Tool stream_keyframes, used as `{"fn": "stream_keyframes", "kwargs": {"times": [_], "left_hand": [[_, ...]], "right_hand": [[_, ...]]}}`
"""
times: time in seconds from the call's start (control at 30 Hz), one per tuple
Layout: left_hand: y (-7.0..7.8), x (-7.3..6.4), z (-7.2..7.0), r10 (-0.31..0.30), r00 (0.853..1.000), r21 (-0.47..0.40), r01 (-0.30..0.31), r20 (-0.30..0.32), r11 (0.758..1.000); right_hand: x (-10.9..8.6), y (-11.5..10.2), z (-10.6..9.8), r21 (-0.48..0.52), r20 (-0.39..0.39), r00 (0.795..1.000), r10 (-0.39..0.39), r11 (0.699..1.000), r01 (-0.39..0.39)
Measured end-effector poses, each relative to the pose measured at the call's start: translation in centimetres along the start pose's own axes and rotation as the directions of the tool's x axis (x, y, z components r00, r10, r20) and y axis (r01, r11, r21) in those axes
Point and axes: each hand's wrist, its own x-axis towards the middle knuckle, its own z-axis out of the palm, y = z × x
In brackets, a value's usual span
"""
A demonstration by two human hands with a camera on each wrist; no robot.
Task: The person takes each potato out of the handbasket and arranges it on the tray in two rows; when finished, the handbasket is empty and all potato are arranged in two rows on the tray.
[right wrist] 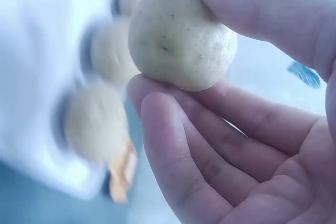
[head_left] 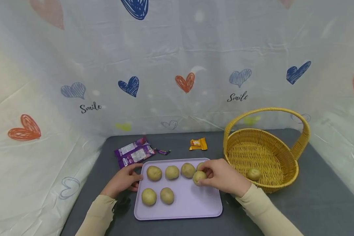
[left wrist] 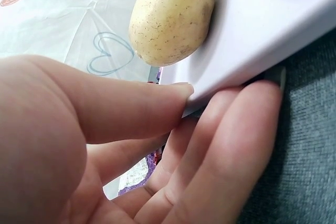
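A lilac tray [head_left: 188, 205] lies on the table with several potatoes on it, among them one potato [head_left: 154, 173] at its far left corner. My left hand [head_left: 126, 179] grips the tray's left edge, the thumb [left wrist: 142, 109] on the rim and the fingers curled underneath. Over the right part of the tray, my right hand [head_left: 224, 175] pinches a potato [right wrist: 176, 38] between thumb and fingertips. Behind this held potato, another potato [head_left: 199, 166] on the tray is partly hidden by the hand.
Right of the tray stands a yellow wicker basket [head_left: 255, 132] with a tall handle and one potato [head_left: 254, 174] inside. A purple packet [head_left: 134, 152], a small purple wrapped sweet [head_left: 163, 152] and an orange packet [head_left: 198, 144] lie behind the tray. A heart-printed curtain hangs beyond the table.
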Motion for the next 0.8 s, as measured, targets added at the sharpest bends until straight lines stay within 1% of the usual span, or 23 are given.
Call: {"fn": "stream_keyframes", "kwargs": {"times": [0.17,0.27,0.37,0.6,0.8], "left_hand": [[-0.1,0.2,0.1,0.002,1.000,-0.016,-0.002,0.003,1.000],[-0.1,0.2,0.0,0.002,1.000,-0.015,-0.002,0.000,1.000],[0.0,0.2,0.0,0.001,1.000,-0.007,-0.001,-0.001,1.000],[0.1,0.1,0.0,0.002,1.000,-0.005,-0.002,0.010,1.000],[0.0,0.1,0.0,0.011,1.000,0.000,-0.011,0.007,1.000]], "right_hand": [[0.6,-0.4,3.4,0.056,0.036,0.999,-0.009,0.998,0.007],[0.8,-0.6,4.8,0.084,0.043,0.999,-0.018,0.996,0.014],[0.8,-0.6,5.8,0.104,0.050,0.998,-0.032,0.994,0.027],[0.8,-0.4,6.8,0.092,0.042,0.998,-0.055,0.995,0.051],[0.9,-0.1,6.9,0.094,0.058,0.997,-0.043,0.995,0.037]]}}
